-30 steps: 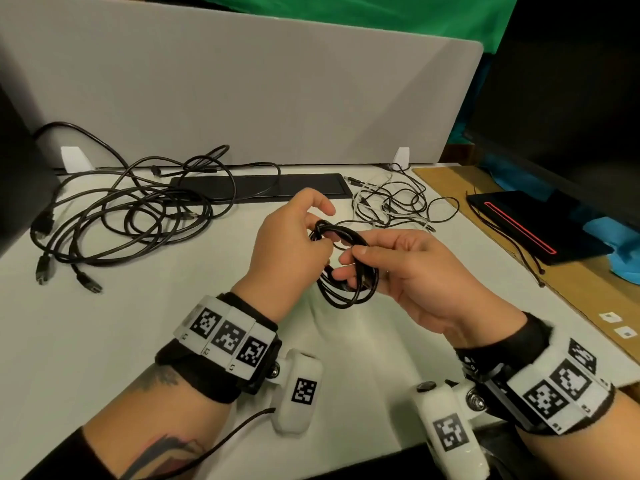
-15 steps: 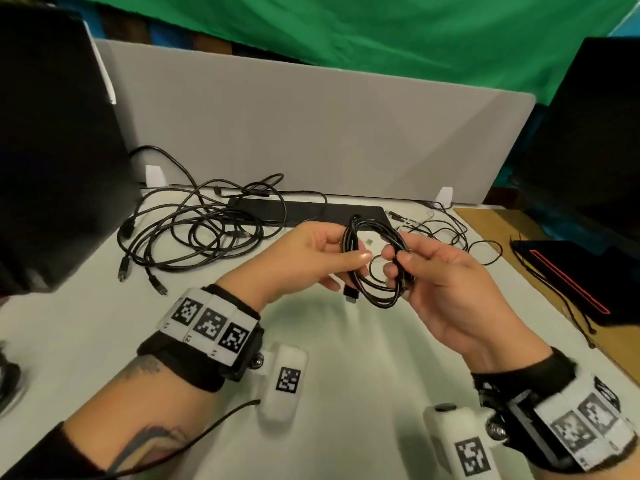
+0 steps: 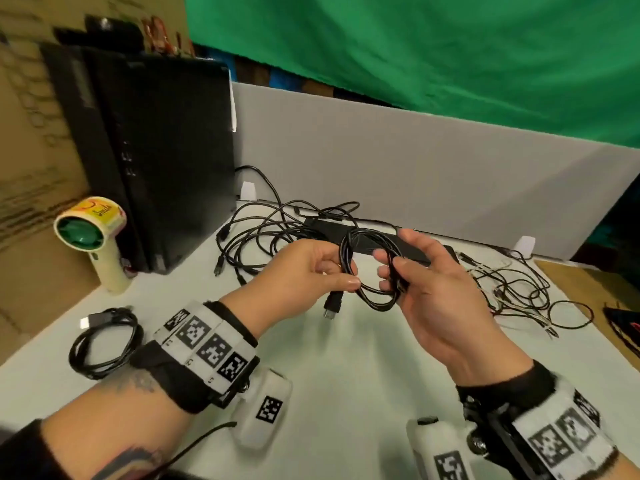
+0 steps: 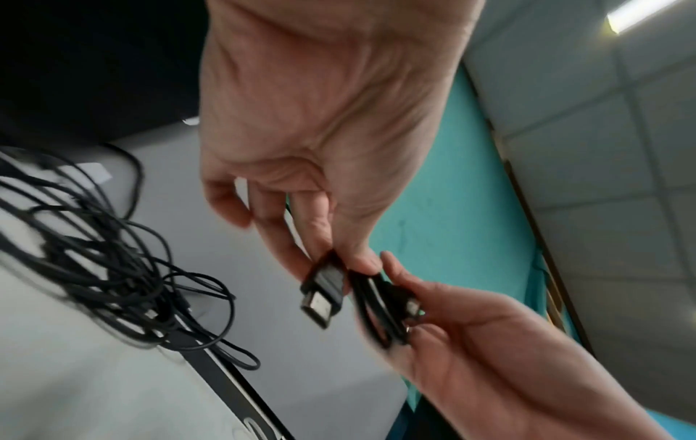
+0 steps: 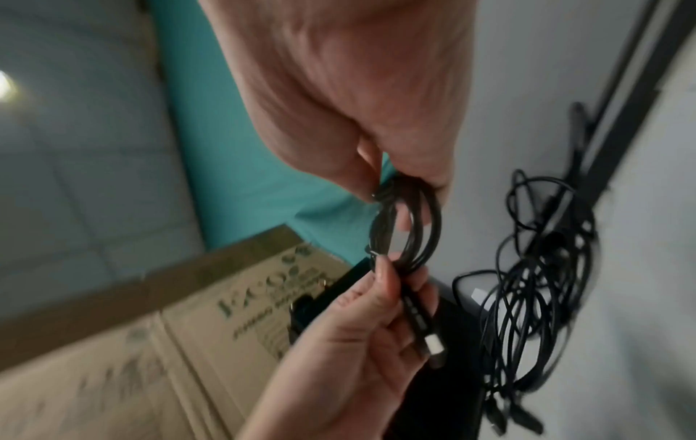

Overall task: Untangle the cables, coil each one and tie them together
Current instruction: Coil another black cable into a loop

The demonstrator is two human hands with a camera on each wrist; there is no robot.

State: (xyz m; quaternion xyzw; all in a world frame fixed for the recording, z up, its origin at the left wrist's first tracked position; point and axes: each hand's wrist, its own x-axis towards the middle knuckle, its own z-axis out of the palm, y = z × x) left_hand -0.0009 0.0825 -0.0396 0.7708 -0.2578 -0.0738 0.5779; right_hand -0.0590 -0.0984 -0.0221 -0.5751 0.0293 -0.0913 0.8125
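Hands, left hand [image 3: 311, 271] and right hand [image 3: 429, 282] both pinching one coiled black cable [image 3: 372, 271], one coil [image 3: 104, 341] on table.

Bare table [image 3: 346, 375] lies open below; tangled cables [image 3: 277, 230] behind, coiled cable [image 3: 104, 344] left.

A smooth, slightly glossy black plastic sheath is seen on the coiled cable [image 3: 372, 271], and a bright metal tip on its plug [image 4: 320, 303]. The tabletop [image 3: 346, 358] is finished matt and pale. Behind the tabletop, a grey cloth-like divider panel [image 3: 415, 174] and a creased green fabric backdrop [image 3: 415, 46] are shown. Left of the tabletop, printed brown cardboard [image 5: 113, 357] is visible.
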